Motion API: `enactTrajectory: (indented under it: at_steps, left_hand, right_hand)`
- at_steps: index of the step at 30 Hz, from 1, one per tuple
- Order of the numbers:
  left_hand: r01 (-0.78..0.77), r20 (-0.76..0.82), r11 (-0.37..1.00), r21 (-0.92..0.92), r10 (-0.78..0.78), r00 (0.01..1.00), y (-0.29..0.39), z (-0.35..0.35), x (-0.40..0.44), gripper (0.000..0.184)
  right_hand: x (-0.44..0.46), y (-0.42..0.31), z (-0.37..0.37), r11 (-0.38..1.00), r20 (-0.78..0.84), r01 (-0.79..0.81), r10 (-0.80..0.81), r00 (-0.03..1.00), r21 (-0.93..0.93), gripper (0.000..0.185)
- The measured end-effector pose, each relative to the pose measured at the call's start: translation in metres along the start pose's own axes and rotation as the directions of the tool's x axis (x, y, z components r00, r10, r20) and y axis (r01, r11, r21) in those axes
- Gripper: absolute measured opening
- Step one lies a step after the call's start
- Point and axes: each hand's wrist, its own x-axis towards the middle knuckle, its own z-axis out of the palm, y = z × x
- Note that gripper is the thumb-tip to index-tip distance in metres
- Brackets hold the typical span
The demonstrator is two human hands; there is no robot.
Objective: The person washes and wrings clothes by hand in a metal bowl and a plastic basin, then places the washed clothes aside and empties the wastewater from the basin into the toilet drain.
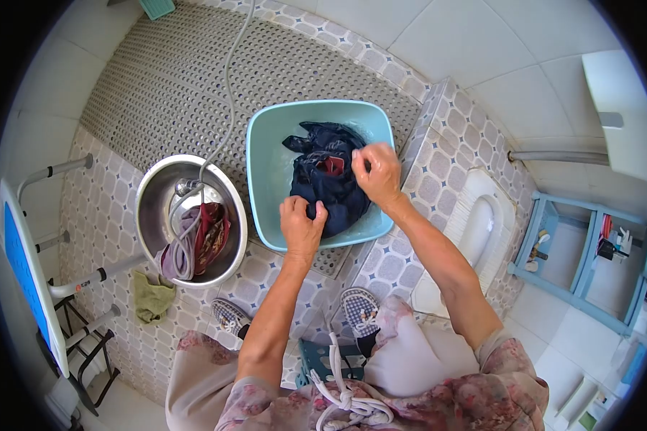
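While dark cloth (339,197) lies between, left hand (301,226) pinches it; right hand (378,173) grip unclear.

A white squat toilet (479,224) sits at three o'clock, a blue shelf (587,251) farther out; at eight o'clock a green cloth (153,298) lies on tiled floor (392,267).

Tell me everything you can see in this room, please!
Tub: 1, light blue, centre
Dark cloth: uncounted, navy, in tub
Basin: 1, silver, left of tub
Reddish cloth: uncounted, maroon, in basin
Hose: 1, grey, running into basin
Rag: 1, green, floor near basin
Mat: 1, grey, beyond tub
Squat toilet: 1, white, right
Shelf: 1, blue, far right
Panel: 1, blue and white, far left
Shoes: 2, checkered, bottom middle
Left hand: 1, bare, on dark cloth
Right hand: 1, bare, at dark cloth
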Motion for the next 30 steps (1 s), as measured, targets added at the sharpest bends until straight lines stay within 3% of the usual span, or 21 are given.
enactTrajectory:
  at_steps: [1, 4, 5, 6, 8, 9, 11, 14, 16, 20, 21, 22, 24, 26, 27, 28, 29, 30]
  left_hand:
    - [-0.003, 0.06, 0.998, 0.068, -0.001, 0.998, -0.002, -0.001, 0.001, 0.022]
    - [0.009, 0.268, 0.968, 0.251, -0.078, 0.96, 0.0, -0.005, 0.009, 0.028]
    - [0.013, 0.337, 0.952, 0.305, -0.121, 0.934, 0.002, -0.004, 0.013, 0.031]
    - [0.024, 0.375, 0.933, 0.359, -0.167, 0.912, 0.003, 0.001, 0.014, 0.033]
    - [0.028, 0.437, 0.885, 0.465, -0.257, 0.862, 0.002, 0.014, 0.023, 0.037]
    - [0.015, 0.484, 0.868, 0.496, -0.291, 0.825, -0.001, 0.019, 0.026, 0.038]
    - [-0.014, 0.553, 0.835, 0.55, -0.352, 0.755, -0.006, 0.033, 0.036, 0.04]
    - [0.052, 0.434, 0.845, 0.532, -0.325, 0.84, -0.003, 0.04, 0.026, 0.04]
    - [0.088, 0.427, 0.876, 0.474, -0.317, 0.847, -0.003, 0.034, 0.023, 0.04]
    - [0.229, 0.377, 0.944, 0.238, -0.307, 0.874, 0.006, 0.002, 0.031, 0.043]
    - [0.163, 0.197, 0.957, 0.24, -0.212, 0.957, 0.009, -0.003, 0.036, 0.048]
    - [0.092, 0.026, 0.964, 0.25, -0.102, 0.994, 0.008, -0.005, 0.043, 0.052]
    - [0.043, -0.072, 0.979, 0.198, -0.029, 0.997, -0.004, 0.002, 0.071, 0.065]
    - [0.181, 0.047, 0.982, 0.053, -0.184, 0.982, -0.033, 0.022, 0.102, 0.076]
    - [0.344, 0.154, 0.915, -0.212, -0.316, 0.936, -0.046, 0.036, 0.117, 0.08]
    - [0.496, 0.292, 0.749, -0.439, -0.404, 0.867, -0.053, 0.046, 0.125, 0.083]
    - [0.552, 0.404, 0.661, -0.508, -0.383, 0.831, -0.033, 0.035, 0.133, 0.084]
    - [0.653, 0.45, 0.625, -0.429, -0.479, 0.754, -0.047, 0.042, 0.14, 0.079]
  right_hand:
    - [0.006, 0.007, -0.001, 0.996, 0.06, 0.051, -0.047, 0.997, -0.068, 0.022]
    - [0.015, 0.006, 0.017, 0.978, 0.117, -0.052, 0.076, 0.99, -0.201, 0.049]
    - [0.008, 0.002, 0.028, 0.938, 0.302, -0.192, 0.28, 0.911, -0.289, 0.067]
    - [0.001, -0.002, 0.04, 0.939, 0.465, -0.224, 0.325, 0.824, -0.259, 0.066]
    - [-0.011, -0.011, 0.054, 0.923, 0.552, -0.013, 0.24, 0.799, -0.384, 0.067]
    - [-0.01, -0.015, 0.054, 0.921, 0.621, 0.045, 0.225, 0.751, -0.388, 0.068]
    - [-0.006, -0.013, 0.064, 0.912, 0.642, 0.126, 0.172, 0.747, -0.391, 0.068]
    - [0.0, -0.005, 0.074, 0.905, 0.645, 0.136, 0.175, 0.744, -0.403, 0.068]
    - [0.008, -0.001, 0.078, 0.921, 0.648, 0.083, 0.202, 0.734, -0.381, 0.067]
    - [0.0, 0.012, 0.073, 0.947, 0.56, 0.074, 0.12, 0.819, -0.311, 0.061]
    - [-0.005, 0.027, 0.073, 0.986, 0.506, 0.018, 0.071, 0.86, -0.169, 0.061]
    - [-0.004, 0.046, 0.075, 0.984, 0.43, -0.13, 0.065, 0.9, 0.122, 0.065]
    - [-0.001, 0.045, 0.055, 0.916, 0.274, -0.397, 0.366, 0.889, 0.064, 0.074]
    - [-0.002, 0.038, 0.061, 0.827, 0.381, -0.551, 0.548, 0.745, -0.112, 0.078]
    - [0.003, 0.035, 0.067, 0.776, 0.42, -0.599, 0.62, 0.663, -0.2, 0.081]
    - [0.009, 0.038, 0.072, 0.744, 0.489, -0.66, 0.616, 0.617, -0.105, 0.082]
    - [0.012, 0.042, 0.073, 0.693, 0.556, -0.721, 0.607, 0.568, -0.019, 0.084]
    - [0.018, 0.044, 0.07, 0.626, 0.618, -0.777, 0.588, 0.523, 0.062, 0.086]
